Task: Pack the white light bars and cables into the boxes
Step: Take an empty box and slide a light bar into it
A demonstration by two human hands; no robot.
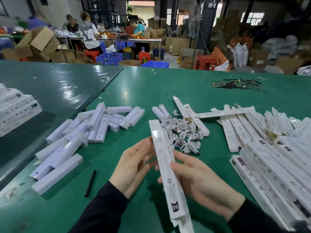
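A long white box (166, 167) is held slanting above the green desk (143, 91), its near end cut off by the lower frame edge and its print too blurred to read. The right hand (200, 180) grips it from the side, thumb on top; the left hand (134, 163) touches its far side with fingers nearly straight (fingertips hidden behind the box). Beyond lies a tangle of white cables (183, 133), left a heap of white light bars (87, 130), right a spread of flat boxes (269, 148). A black tube (90, 183) lies near the left sleeve.
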